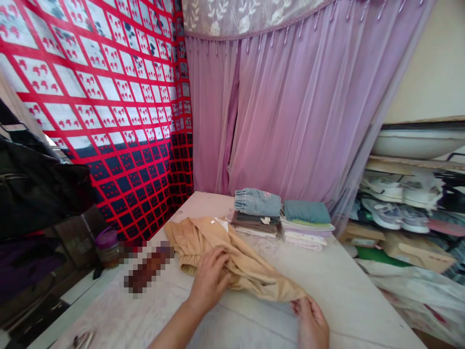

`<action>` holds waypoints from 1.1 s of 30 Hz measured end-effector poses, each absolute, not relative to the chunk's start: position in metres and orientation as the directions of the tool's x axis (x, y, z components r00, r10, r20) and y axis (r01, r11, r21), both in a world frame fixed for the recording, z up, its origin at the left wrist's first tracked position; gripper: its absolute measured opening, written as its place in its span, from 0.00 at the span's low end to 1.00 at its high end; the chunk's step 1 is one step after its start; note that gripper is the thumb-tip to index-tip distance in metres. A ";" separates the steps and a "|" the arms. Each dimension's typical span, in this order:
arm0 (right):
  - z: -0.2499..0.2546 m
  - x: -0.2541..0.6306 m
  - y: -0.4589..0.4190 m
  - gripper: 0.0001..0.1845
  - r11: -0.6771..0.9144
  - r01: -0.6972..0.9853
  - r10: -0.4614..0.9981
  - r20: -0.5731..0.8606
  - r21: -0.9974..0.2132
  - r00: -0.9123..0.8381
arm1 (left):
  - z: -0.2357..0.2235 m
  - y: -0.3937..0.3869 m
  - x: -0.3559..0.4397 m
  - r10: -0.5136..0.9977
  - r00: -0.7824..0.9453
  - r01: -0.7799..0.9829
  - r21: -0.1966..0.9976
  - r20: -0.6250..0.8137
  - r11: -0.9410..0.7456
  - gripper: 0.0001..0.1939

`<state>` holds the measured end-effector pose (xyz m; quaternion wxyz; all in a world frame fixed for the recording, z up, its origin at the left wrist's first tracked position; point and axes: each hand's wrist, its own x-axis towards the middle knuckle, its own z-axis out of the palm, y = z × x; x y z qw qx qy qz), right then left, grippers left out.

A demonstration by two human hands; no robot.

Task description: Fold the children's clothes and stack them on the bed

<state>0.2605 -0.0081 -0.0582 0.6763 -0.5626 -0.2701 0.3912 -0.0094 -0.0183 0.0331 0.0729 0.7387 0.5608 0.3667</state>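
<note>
A tan garment (250, 266) lies rumpled across the table, its gathered elastic edge at the left and a narrow end stretching right. Whether it is trousers or a top I cannot tell for sure. My left hand (211, 277) rests on its middle, fingers bent and gripping the cloth. At the narrow end, my right hand (310, 320) pinches the fabric between thumb and fingers. A small white label shows on the garment's far side. Behind it stand a stack of folded clothes topped by blue denim (257, 202) and another topped by a teal piece (306, 212).
The pale table (348, 295) meets a pink curtain (276, 126) at the back. Shelves on the right hold shoes (395, 213) and cardboard boxes (417, 249). On the left are a purple-lidded jar (108, 247), a dark bag (39, 189) and a pixelated patch.
</note>
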 end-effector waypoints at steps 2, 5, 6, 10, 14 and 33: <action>-0.058 0.263 -0.003 0.23 0.101 -0.339 0.817 -0.117 -0.935 0.565 | 0.019 -0.018 -0.046 0.901 0.039 0.914 0.349 0.433 -0.207 0.29; -0.055 0.264 0.003 0.24 0.102 -0.462 0.815 -0.193 -0.881 0.547 | 0.006 -0.016 -0.083 0.930 -0.042 0.970 0.237 0.364 -0.049 0.27; -0.053 0.264 0.004 0.26 0.081 -0.486 0.820 -0.218 -0.870 0.528 | 0.006 -0.016 -0.090 0.938 -0.060 0.972 0.235 0.342 -0.024 0.25; -0.043 0.258 -0.008 0.38 0.047 -0.298 0.803 -0.141 -0.954 0.579 | 0.026 -0.011 -0.086 0.946 -0.107 0.945 0.326 0.307 0.001 0.15; -0.024 0.217 -0.027 0.30 0.188 0.314 0.796 0.332 -0.931 0.506 | 0.068 -0.006 -0.060 0.935 -0.066 0.915 0.395 0.347 -0.082 0.11; 0.235 0.226 0.059 0.19 0.462 0.716 0.839 0.520 -0.523 -0.161 | 0.250 0.046 -0.045 0.940 0.183 0.610 0.717 0.288 -0.338 0.19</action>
